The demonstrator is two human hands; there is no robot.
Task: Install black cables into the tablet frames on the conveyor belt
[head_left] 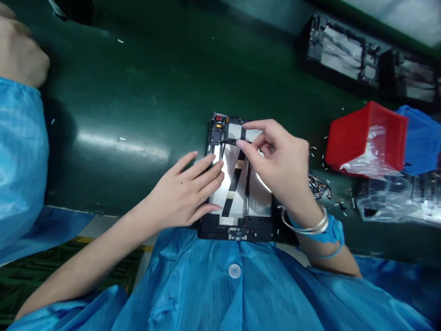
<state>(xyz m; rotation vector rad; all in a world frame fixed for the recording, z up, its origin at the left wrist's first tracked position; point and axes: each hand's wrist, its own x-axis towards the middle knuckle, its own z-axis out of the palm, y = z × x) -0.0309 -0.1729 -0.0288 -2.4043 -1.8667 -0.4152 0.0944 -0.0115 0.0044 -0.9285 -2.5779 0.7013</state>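
An opened tablet (261,195) lies in front of me at the table's edge, its silvery inside facing up. A black ribbon cable (235,177) with pale tape patches runs slantwise over it. My left hand (193,188) is open, its spread fingers resting over the tablet's left side. Over the upper right part is my right hand (275,149), thumb and index finger apart at the ribbon's upper end, the other fingers curled. Nothing shows between those two fingertips; whether they touch the surface is unclear. A small red part (219,118) sits in the tablet's top left corner.
At right are a red bin (349,138) holding clear plastic, a blue bin (423,140), plastic bags (389,200) and a heap of small cabled parts (319,186). Stacked tablet bodies (341,50) stand back right. Another person's hand (22,50) is at far left. White scraps dot the green table (138,92).
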